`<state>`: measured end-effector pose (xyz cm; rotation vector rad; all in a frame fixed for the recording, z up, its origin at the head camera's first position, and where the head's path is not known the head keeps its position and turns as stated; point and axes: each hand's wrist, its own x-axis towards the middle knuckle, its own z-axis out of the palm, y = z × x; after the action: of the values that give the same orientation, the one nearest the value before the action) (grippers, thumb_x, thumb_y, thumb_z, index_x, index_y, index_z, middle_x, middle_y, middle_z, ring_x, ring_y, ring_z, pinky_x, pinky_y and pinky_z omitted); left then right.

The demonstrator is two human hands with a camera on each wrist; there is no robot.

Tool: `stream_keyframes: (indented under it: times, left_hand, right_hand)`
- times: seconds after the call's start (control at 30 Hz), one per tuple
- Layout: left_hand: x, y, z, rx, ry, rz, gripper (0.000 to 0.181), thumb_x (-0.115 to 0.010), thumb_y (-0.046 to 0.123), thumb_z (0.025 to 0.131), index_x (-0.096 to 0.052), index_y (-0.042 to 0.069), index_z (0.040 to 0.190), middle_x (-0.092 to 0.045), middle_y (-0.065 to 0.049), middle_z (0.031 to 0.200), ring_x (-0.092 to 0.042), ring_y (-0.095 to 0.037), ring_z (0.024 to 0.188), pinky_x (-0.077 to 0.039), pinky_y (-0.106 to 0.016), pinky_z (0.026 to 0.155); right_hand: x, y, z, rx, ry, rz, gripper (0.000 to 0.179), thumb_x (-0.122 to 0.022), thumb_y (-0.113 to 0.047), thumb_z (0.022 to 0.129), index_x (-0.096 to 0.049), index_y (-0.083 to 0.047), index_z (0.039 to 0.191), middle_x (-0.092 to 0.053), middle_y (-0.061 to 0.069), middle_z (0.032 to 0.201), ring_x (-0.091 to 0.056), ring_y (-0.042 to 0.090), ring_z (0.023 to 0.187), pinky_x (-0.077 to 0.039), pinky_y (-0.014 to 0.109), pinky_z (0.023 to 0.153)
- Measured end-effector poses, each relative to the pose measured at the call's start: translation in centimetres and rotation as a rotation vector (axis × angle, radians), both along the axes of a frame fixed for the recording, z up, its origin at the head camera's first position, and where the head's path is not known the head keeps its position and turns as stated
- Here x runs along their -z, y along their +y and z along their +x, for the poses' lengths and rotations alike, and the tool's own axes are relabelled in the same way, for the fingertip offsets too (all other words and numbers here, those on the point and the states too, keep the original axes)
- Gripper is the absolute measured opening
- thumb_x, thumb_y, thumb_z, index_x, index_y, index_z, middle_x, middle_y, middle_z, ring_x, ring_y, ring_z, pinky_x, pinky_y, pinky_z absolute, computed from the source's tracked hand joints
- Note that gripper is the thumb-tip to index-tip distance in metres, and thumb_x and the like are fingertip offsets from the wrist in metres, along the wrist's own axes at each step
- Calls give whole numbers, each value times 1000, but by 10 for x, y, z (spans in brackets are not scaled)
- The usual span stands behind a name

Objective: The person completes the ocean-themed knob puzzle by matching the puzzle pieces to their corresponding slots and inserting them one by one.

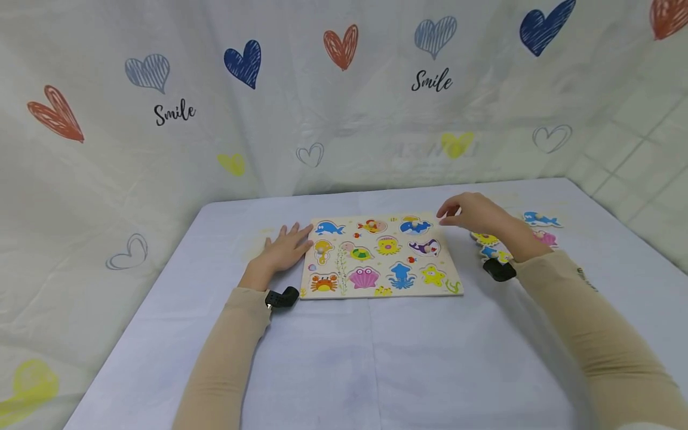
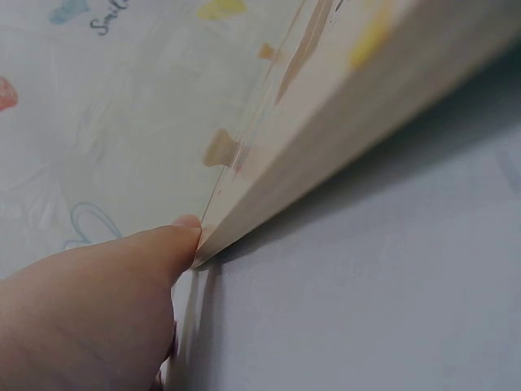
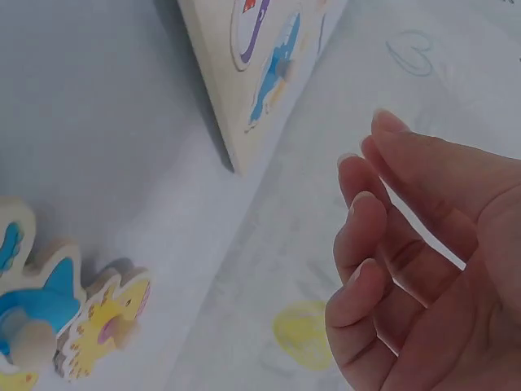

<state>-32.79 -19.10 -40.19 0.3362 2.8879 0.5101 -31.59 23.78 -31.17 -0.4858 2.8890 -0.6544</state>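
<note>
A wooden puzzle board [image 1: 449, 269] with several sea-animal pieces lies on the table. At its left edge, my left hand [image 1: 279, 251] rests with fingers spread; the left wrist view shows the thumb [image 2: 175, 240] against the board's corner. My right hand [image 1: 475, 213] hovers beside the board's upper right corner, near a blue whale piece [image 1: 415, 226]. Its fingers are loosely bent and hold nothing, as the right wrist view shows. A purple whale piece [image 1: 426, 247] sits lower on the board's right side.
Right of the board lie loose puzzle pieces, among them a blue one [image 1: 540, 219], a pink one [image 1: 545, 237] and a yellow one [image 1: 486, 239], partly behind the right forearm. A white cloth [image 1: 333, 358] covers the table. Behind hangs a curtain [image 1: 290, 107] printed with hearts.
</note>
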Motion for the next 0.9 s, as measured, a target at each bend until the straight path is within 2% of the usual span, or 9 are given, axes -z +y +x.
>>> stream_keyframes:
  times: [0.17, 0.37, 0.47, 0.67, 0.9]
  left_hand:
    - [0, 0, 0, 1, 0, -3, 62, -34, 50, 110, -21, 26, 166, -7, -13, 171, 5, -44, 154, 3, -73, 115]
    - [-2, -1, 2, 4, -9, 1, 63, -35, 51, 110, -21, 25, 166, -6, -13, 171, 5, -43, 154, 3, -73, 115]
    - [-2, 0, 2, 4, -8, -1, 63, -34, 51, 110, -21, 25, 166, -6, -14, 171, 5, -44, 154, 3, -74, 115]
    - [-3, 0, 3, 7, -5, 1, 63, -35, 50, 110, -21, 24, 166, -7, -15, 171, 4, -44, 154, 3, -74, 115]
    - [-2, 0, 3, 6, -5, 1, 63, -34, 50, 110, -21, 24, 166, -6, -14, 171, 5, -44, 154, 3, -74, 115]
  right_hand:
    - [6, 20, 0, -38, -2, -14, 27, -68, -17, 101, -70, 2, 120, -67, 15, 105, -59, 29, 87, -53, 40, 71]
    - [15, 47, -1, -68, -29, -72, 28, -67, -15, 101, -69, 3, 122, -68, 12, 104, -62, 28, 88, -55, 39, 73]
    - [19, 59, -1, -42, -69, -110, 30, -67, -15, 101, -68, 4, 123, -67, 12, 100, -60, 28, 84, -53, 40, 73]
    - [25, 83, -1, 15, -150, -115, 34, -68, -19, 101, -67, 3, 126, -66, 7, 98, -54, 25, 82, -49, 36, 68]
    - [30, 97, -1, 36, -214, -120, 38, -67, -19, 101, -63, 7, 128, -62, 8, 96, -52, 24, 78, -46, 33, 63]
